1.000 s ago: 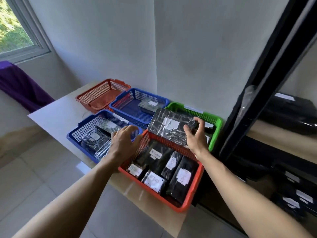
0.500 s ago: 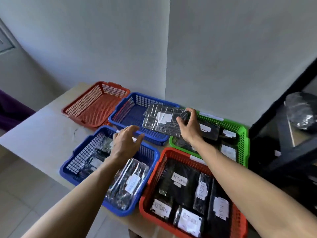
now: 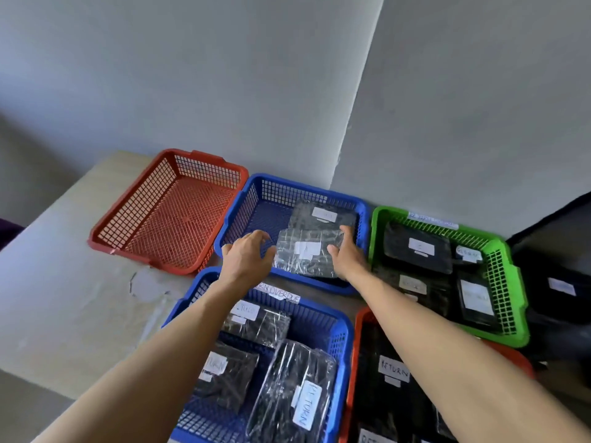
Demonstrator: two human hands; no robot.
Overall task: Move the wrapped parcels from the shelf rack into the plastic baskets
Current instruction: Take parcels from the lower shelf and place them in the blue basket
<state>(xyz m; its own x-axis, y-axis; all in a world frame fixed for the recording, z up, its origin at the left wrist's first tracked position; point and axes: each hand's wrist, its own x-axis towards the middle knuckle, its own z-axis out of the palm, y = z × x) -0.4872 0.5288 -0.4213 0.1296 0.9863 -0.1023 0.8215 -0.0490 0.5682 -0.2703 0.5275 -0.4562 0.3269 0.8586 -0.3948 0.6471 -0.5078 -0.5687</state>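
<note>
A wrapped parcel (image 3: 305, 255), black under clear film with a white label, lies tilted in the back blue basket (image 3: 271, 182), its near edge on the front rim. My right hand (image 3: 347, 257) grips its right edge, thumb on top. My left hand (image 3: 248, 255) hovers at its left edge, fingers loosely bent and holding nothing. A second parcel (image 3: 323, 215) lies behind it in the same basket. The near blue basket (image 3: 340, 327), the green basket (image 3: 508, 251) and the near red basket (image 3: 359, 318) each hold labelled parcels.
An empty red basket (image 3: 166, 212) stands at the back left on the pale table (image 3: 64, 282). The wall rises right behind the baskets. The dark shelf rack (image 3: 559, 282) with more parcels shows at the right edge.
My right hand has carried the parcel from above the green and red baskets leftward and down into the back blue basket. My left hand has moved forward to the parcel's left edge.
</note>
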